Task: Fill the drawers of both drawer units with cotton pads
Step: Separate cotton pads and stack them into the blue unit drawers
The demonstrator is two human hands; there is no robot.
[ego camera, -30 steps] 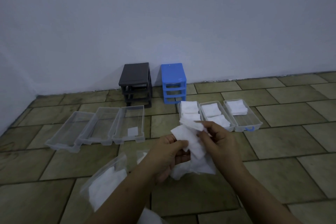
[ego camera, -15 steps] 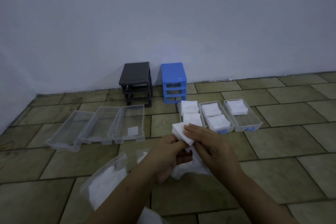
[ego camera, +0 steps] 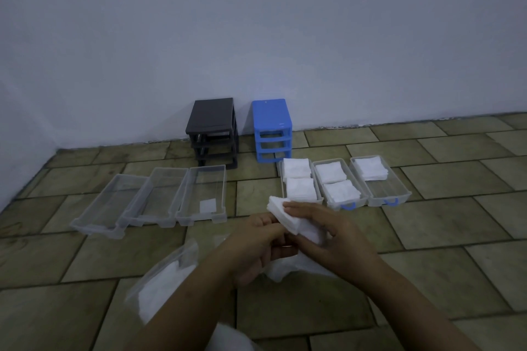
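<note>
Head view, single camera; itemised as you see it.

Item: your left hand (ego camera: 256, 239) and right hand (ego camera: 328, 232), both with fingers curled round a small stack of white square cotton pads (ego camera: 281, 212), held between them above the floor.

Item: clear plastic bag of cotton pads (ego camera: 162, 288), lying on the brown tiled floor (ego camera: 427, 265) beside your left forearm; more crumpled clear wrapping sits under your hands.

Item: three clear plastic drawers with blue handles, right of centre. Near-left drawer (ego camera: 299, 182) holds two pad stacks; middle drawer (ego camera: 338, 184) holds two; far-right drawer (ego camera: 380, 184) holds one stack at its far end, front half bare.

Item: three clear plastic drawers without coloured handles (ego camera: 148, 199), left of centre, side by side. The rightmost carries one small white square; the other two look unfilled.

Item: dark grey drawer frame (ego camera: 212, 131) and blue drawer frame (ego camera: 272, 129), against the pale wall, slots vacant.

Risk note, judged: your stack is loose and fanned at its upper corner, so pads may slide apart or drop onto the floor if your grip slackens while you carry it. Dim light may also make you misjudge a clear drawer's rim and set pads across two drawers.
</note>
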